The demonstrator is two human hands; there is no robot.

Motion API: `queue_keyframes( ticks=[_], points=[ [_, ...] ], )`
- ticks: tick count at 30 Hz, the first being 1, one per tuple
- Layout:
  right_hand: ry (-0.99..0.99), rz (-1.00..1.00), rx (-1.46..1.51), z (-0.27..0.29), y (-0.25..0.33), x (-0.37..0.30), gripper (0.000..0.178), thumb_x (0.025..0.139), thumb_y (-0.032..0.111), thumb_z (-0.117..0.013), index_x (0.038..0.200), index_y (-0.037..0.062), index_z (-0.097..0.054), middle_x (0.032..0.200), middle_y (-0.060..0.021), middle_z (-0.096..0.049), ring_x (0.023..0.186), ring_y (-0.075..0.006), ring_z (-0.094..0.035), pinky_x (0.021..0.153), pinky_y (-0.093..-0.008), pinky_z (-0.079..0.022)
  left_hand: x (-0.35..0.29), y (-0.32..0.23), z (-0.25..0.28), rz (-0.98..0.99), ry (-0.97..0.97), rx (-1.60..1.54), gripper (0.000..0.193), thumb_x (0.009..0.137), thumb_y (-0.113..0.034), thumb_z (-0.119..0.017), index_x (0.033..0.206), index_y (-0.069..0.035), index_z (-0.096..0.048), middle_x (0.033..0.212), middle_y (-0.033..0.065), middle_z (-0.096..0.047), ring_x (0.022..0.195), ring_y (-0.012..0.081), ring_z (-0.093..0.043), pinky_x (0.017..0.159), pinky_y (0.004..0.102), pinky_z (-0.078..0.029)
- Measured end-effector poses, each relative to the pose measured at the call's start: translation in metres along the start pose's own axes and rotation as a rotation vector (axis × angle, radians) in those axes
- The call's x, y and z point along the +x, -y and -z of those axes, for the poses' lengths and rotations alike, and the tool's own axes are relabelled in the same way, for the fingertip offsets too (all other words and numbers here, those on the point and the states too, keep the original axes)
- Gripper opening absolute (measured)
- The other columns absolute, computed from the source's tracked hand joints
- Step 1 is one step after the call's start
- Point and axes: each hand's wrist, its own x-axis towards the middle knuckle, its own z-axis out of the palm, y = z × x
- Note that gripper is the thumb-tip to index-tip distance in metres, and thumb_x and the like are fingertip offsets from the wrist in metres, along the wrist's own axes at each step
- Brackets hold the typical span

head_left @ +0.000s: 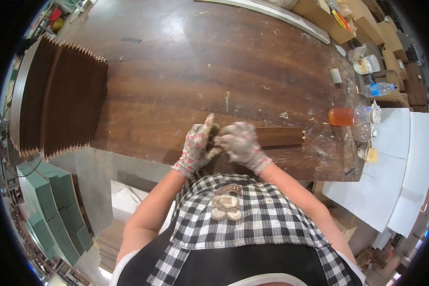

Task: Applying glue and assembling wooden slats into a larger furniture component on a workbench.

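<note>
On the near part of the brown worktable (176, 86) lies a short dark-brown wooden rail (279, 137), with small pale dowels sticking out of its right end. My left hand (194, 147), in a floral-print glove, is at the rail's left end, thumb and index finger on either side of it. That end is mostly hidden by my hands. Over the rail just beside it is my right hand (243, 144), also gloved. Its fingers are bent in toward the left hand but blurred by motion, so whether they pinch something cannot be made out.
Brown panels with dowelled edges (74, 95) are stacked at the table's left. Along the right edge stand a bottle of amber liquid (343, 117), a clear bottle (381, 89) and a white tub (366, 65). White boards (381, 167) lie right, green blocks (57, 205) lower left.
</note>
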Motion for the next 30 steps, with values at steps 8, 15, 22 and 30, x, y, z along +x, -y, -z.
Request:
queue_keyframes(
  ticks=[8, 15, 22, 30],
  points=[
    [-0.215, -0.808, -0.406, 0.118, -0.112, -0.135, 0.020, 0.089, 0.019, -0.056, 0.099, 0.0026, -0.060, 0.100, -0.0165, -0.060, 0.098, -0.0316, -0.055, 0.090, -0.0437, -0.042, 0.013, -0.026, 0.017, 0.035, 0.202, 0.200, 0.076, 0.067, -0.024, -0.080, 0.135, -0.008, -0.048, 0.123, 0.0142, -0.051, 0.111, 0.0347, -0.047, 0.096, 0.0454, -0.040],
    [-0.423, -0.829, -0.124, 0.117, -0.075, -0.142, 0.017, 0.085, 0.010, -0.058, 0.099, 0.0010, -0.060, 0.098, -0.0143, -0.060, 0.091, -0.0304, -0.059, 0.085, -0.0386, -0.047, 0.022, -0.040, 0.013, 0.048, 0.263, 0.326, 0.060, 0.067, -0.020, -0.079, 0.120, -0.006, -0.054, 0.116, 0.0154, -0.053, 0.108, 0.0334, -0.051, 0.091, 0.0441, -0.044],
    [-0.842, -1.008, 0.314, 0.130, -0.094, -0.178, 0.013, 0.085, 0.004, -0.058, 0.097, 0.0033, -0.058, 0.096, -0.0074, -0.059, 0.091, -0.0203, -0.058, 0.086, -0.0329, -0.047, 0.008, -0.048, -0.014, -0.287, 0.115, 0.442, 0.054, 0.071, -0.020, -0.073, 0.123, -0.019, -0.057, 0.118, 0.0088, -0.054, 0.108, 0.0295, -0.052, 0.086, 0.0430, -0.044],
    [-0.308, -0.276, -0.016, 0.071, -0.029, -0.058, 0.017, 0.082, 0.027, -0.063, 0.090, 0.0128, -0.065, 0.085, -0.0047, -0.063, 0.086, -0.0218, -0.059, 0.083, -0.0386, -0.048, -0.004, -0.052, -0.034, -0.126, 0.136, 0.254, 0.079, 0.068, -0.024, -0.080, 0.136, -0.003, -0.045, 0.133, 0.0155, -0.049, 0.117, 0.0363, -0.047, 0.098, 0.0471, -0.040]
  ],
)
